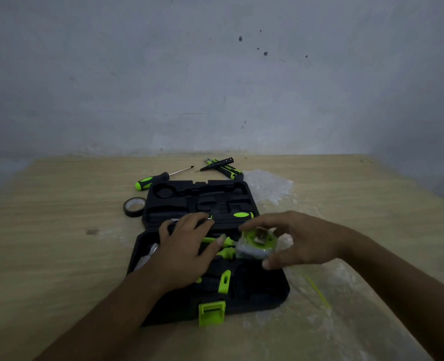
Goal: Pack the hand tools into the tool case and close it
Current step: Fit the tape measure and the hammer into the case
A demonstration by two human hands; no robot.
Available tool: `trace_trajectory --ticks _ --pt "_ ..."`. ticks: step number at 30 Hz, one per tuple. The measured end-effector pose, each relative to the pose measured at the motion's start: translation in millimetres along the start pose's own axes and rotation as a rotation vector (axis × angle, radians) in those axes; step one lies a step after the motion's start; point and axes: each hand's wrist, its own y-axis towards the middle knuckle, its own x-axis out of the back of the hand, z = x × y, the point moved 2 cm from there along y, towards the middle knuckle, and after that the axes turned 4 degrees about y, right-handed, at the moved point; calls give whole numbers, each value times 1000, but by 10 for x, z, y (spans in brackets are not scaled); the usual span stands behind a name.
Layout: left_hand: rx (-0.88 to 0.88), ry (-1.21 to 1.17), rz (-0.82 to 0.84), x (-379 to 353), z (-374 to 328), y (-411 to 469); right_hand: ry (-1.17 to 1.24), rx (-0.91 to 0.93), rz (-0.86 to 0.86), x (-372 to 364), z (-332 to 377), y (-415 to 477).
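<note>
A black tool case lies open on the wooden table, its moulded lid half laid flat beyond it. My right hand holds a green and grey tape measure in clear wrap over the case's right side. Spread flat, my left hand rests on green-handled tools inside the near half. Another green-handled tool sits in the lid half. Beyond the case lie a screwdriver, pliers and a thin black tester pen.
A roll of black tape lies left of the lid. Clear plastic wrap lies right of the lid. A green latch sticks out at the case's near edge. A grey wall stands behind the table.
</note>
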Motion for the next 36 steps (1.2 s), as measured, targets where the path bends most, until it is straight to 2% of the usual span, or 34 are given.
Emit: trace_trajectory --ticks 5,10,20,29,36 --pt "-190 -95 -86 87 -114 -53 40 44 161 -152 70 0" --pt "-328 -133 8 103 -217 -108 -4 46 223 -181 100 -14" --pt "-363 -178 87 64 -238 -121 -22 12 264 -148 95 -60" --pt "-262 -242 221 8 -204 -107 23 -13 116 -142 34 -57" --pt "-272 -255 224 17 -203 -110 3 -49 102 -162 16 -9"
